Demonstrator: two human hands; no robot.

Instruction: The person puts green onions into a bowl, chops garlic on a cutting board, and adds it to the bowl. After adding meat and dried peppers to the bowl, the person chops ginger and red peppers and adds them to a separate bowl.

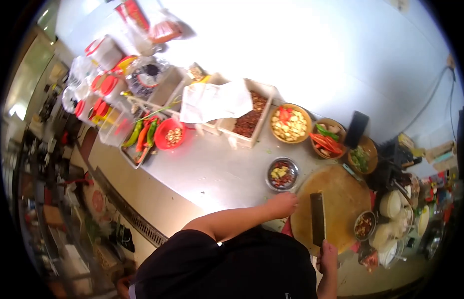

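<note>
My right hand (pixel 329 255) is closed round the handle of a cleaver (pixel 317 219), whose broad blade lies over the round wooden chopping board (pixel 346 197). At the board's left edge is my left hand (pixel 285 204), its fingers curled together; whether anything is in them is too small to tell. Just above it stands a metal bowl (pixel 281 174) with yellow pieces and dark red bits. Another small bowl (pixel 364 225) with dark contents sits at the board's right edge.
Bowls of pale chopped pieces (pixel 290 123), red pepper (pixel 327 138) and greens (pixel 360 158) line the back. Farther left are a white container (pixel 249 112), a red bowl (pixel 169 134) and a pepper tray (pixel 140 137). Stacked bowls (pixel 390 204) stand right.
</note>
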